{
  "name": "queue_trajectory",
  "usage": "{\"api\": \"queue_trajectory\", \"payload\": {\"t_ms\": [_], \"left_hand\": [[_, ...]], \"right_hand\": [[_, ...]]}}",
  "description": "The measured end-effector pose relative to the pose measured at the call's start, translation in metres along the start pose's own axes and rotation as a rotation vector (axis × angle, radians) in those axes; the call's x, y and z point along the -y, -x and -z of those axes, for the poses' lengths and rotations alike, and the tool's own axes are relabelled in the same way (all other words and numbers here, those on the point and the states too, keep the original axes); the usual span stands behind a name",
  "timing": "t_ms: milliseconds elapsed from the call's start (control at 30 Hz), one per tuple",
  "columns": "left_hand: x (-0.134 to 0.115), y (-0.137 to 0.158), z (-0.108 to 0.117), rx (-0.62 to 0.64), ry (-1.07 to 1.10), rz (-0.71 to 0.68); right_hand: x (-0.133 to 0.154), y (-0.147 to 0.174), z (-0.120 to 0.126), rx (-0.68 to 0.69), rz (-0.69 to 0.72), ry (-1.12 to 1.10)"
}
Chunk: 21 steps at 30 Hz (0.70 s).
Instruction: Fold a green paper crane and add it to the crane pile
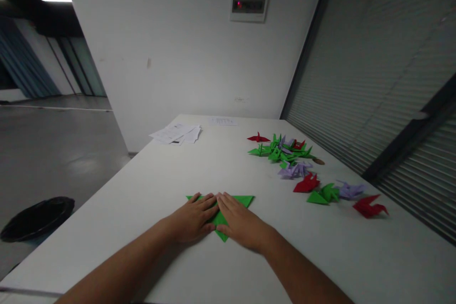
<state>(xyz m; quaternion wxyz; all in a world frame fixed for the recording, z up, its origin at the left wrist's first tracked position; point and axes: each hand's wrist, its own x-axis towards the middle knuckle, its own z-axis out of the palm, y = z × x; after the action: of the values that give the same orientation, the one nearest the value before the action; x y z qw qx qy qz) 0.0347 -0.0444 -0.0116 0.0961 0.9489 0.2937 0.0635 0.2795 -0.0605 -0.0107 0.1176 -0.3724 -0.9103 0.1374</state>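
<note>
A white wall (192,57) stands behind the white table (213,166), with slatted blinds (363,76) right and grey floor (64,152) left.

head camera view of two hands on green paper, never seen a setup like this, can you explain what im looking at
There is no machine here, just a person using two bare hands. The single picture comes from a camera worn on that person's head, looking forward and down. The left hand and right hand rest flat on a green paper triangle, one corner pointing toward the person; neither hand grips it. It lies on a white table. To the right are folded red, green and pale purple paper birds, many heaped farther away. At the far left lie loose white printed sheets.
</note>
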Motion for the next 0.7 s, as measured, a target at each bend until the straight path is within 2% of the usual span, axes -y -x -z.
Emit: {"api": "queue_trajectory", "payload": {"t_ms": [167, 500, 700], "left_hand": [[0.003, 0.001, 0.002, 0.062, -0.014, 0.056], [0.027, 0.011, -0.004, 0.051, -0.095, 0.22], [0.031, 0.01, -0.005, 0.028, -0.096, 0.334]], "right_hand": [[-0.008, 0.003, 0.007, 0.113, -0.04, 0.007], [-0.034, 0.008, 0.005, 0.126, -0.149, 0.007], [-0.046, 0.017, 0.016, 0.159, -0.245, 0.019]]}}
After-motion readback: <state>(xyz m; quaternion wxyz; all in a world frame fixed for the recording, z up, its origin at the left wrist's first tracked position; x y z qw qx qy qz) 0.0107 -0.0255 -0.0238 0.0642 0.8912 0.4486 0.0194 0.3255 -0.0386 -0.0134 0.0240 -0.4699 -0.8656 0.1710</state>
